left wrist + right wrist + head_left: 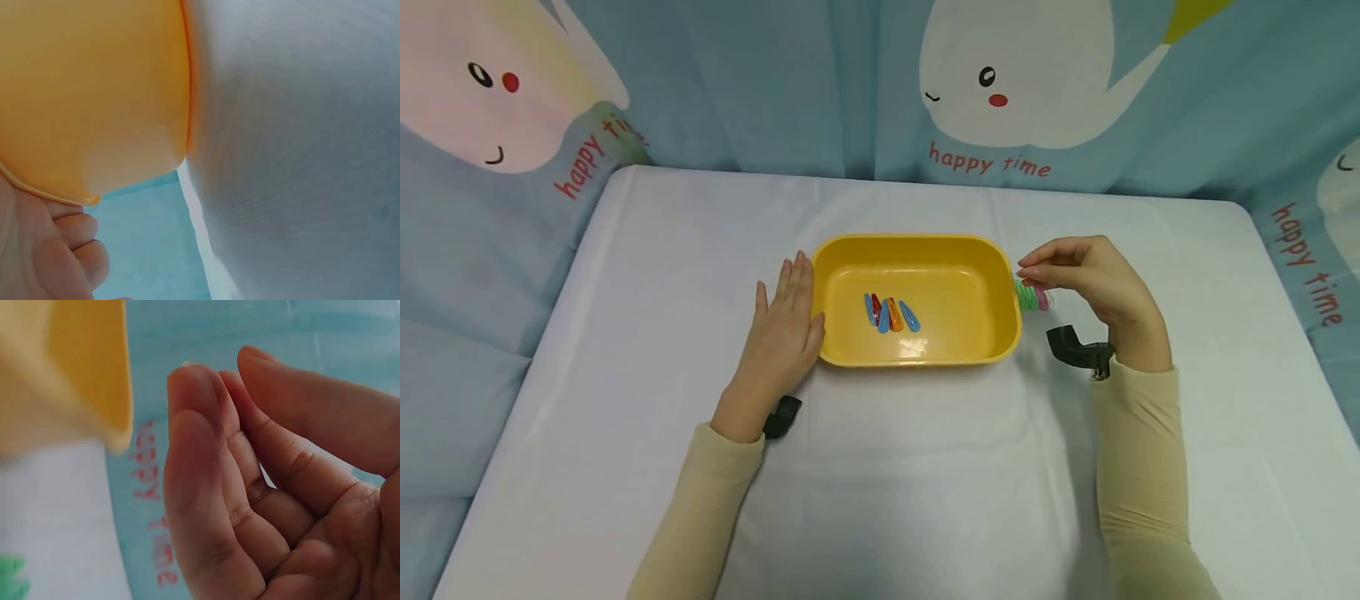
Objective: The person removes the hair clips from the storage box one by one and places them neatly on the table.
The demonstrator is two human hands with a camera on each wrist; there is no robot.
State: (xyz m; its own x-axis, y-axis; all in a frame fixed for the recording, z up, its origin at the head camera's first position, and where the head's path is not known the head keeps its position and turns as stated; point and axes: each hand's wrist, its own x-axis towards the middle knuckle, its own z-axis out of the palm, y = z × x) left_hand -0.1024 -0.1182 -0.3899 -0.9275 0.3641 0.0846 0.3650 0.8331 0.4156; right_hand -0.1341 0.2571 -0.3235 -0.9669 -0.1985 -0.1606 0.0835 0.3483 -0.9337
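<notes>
A yellow tray [955, 304] [94, 94] [94, 369] holds several hair clips: blue [910, 317], red [876, 310] and orange [895, 315]. My left hand [781, 337] [56, 250] rests against the tray's left side, fingers nearly straight. Just beyond the tray's right side, my right hand [1097, 279] [256, 494] hovers with bent fingers. In the right wrist view the thumb stands a little apart from the fingers, with nothing seen between them. Under those fingertips, green clips [1027, 297] [12, 575] and a pink clip [1042, 299] lie on the table, partly hidden in the head view.
White cloth covers the table [910, 475] around the tray. Behind its far edge hangs a blue curtain [782, 92] printed with whales and red lettering. Black wrist mounts sit beside the left hand [782, 417] and the right hand [1078, 350].
</notes>
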